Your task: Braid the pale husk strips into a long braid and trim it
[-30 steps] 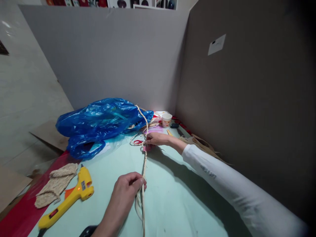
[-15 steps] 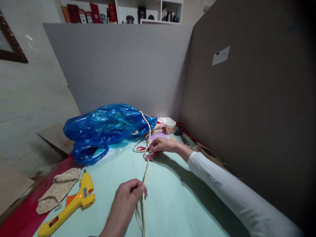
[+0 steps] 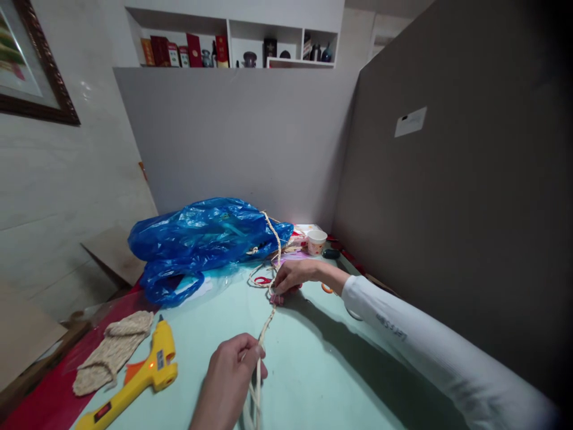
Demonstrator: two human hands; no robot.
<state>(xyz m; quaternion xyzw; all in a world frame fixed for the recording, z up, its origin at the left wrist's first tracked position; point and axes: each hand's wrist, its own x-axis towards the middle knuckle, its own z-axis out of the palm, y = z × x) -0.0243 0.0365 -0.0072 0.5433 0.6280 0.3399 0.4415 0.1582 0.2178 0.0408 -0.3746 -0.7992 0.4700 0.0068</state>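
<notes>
A cream braided cord (image 3: 267,323) runs from the blue bag down the middle of the table toward me. My left hand (image 3: 236,365) pinches it low down between thumb and fingers, and loose strands hang below that grip. Farther up, my right hand (image 3: 293,276) has its fingers closed at a small pink binder clip (image 3: 277,300) fixed on the cord. The fingertips hide part of the clip's wire handles. A loop of the same cord lies just left of my right hand, near the red scissor handle (image 3: 262,280).
A blue plastic bag (image 3: 210,233) lies at the back. At left are a woven straw piece (image 3: 114,352) and a yellow glue gun (image 3: 154,370) with its light on. A paper cup (image 3: 317,242) stands behind my right hand. Grey panels (image 3: 250,131) close off the back and right.
The view has tilted up and shifted left, so things sit lower and farther right. Both hands keep their places on the cord and the clip.
</notes>
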